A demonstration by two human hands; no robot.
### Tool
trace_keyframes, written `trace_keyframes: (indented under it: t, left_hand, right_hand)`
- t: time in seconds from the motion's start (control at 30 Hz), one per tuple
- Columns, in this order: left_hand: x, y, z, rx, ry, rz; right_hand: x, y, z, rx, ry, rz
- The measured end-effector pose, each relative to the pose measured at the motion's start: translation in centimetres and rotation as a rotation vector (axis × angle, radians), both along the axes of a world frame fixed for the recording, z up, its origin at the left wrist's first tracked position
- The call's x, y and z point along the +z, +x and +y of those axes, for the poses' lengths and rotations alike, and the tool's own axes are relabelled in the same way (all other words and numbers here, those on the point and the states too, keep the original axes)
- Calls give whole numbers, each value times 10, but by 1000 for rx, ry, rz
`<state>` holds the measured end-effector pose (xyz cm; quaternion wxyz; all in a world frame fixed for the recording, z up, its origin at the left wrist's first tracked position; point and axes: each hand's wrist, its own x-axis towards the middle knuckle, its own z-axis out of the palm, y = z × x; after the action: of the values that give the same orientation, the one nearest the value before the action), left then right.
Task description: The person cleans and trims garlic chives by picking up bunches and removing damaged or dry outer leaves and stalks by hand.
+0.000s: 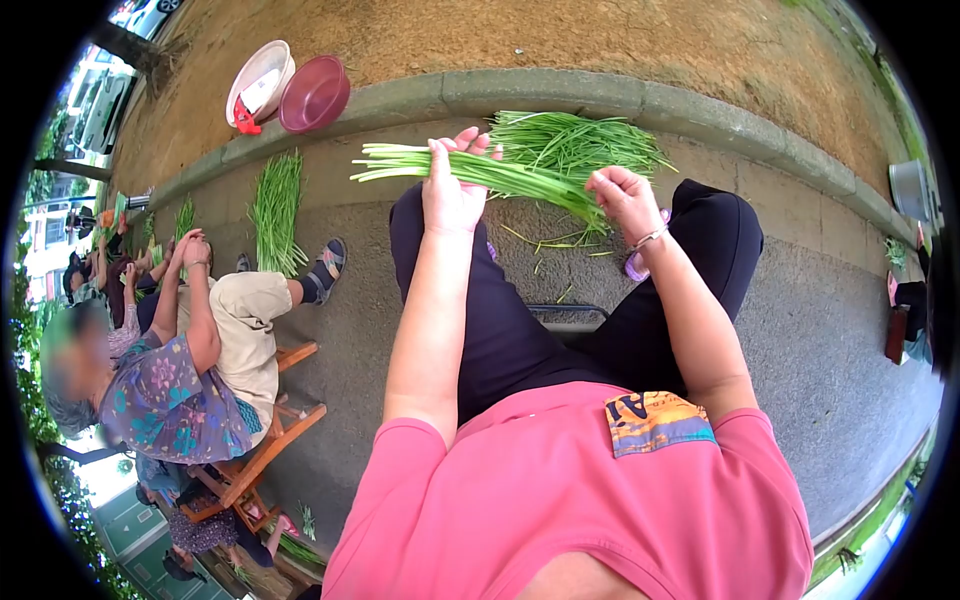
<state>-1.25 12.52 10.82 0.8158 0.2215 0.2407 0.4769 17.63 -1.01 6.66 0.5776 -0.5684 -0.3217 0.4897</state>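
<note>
A bunch of long green chives [525, 180] lies across my left hand [455, 195], its pale stalk ends pointing left. The fingers of that hand curl around the bunch. Beside the leafy end, my right hand [627, 205] is closed in a pinch, a bracelet on its wrist. Whatever is between those fingertips is too small to make out. Beyond my hands a larger pile of chives [580, 140] rests on the pavement by the curb. A few loose leaves [545, 241] are scattered on the ground between my feet.
To the left a person [180, 390] sits on a wooden stool [275, 455], near another heap of chives [277, 215]. A pink basin [315, 95] and a pale basin [250, 75] stand by the curb [540, 92]. A metal pot [909, 190] is at far right.
</note>
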Motion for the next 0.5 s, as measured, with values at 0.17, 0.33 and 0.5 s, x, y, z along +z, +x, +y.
trace_keyframes:
  t: [0.17, 0.33, 0.5]
  left_hand:
    - [0, -1, 2, 3, -21, -83]
    - [-3, -3, 9, 52, -27, -127]
    - [-5, -6, 18, 70, -56, -213]
  right_hand:
    - [14, 9, -3, 18, 15, 284]
    - [31, 5, -9, 448, -28, 236]
    - [21, -15, -4, 740, 62, -113]
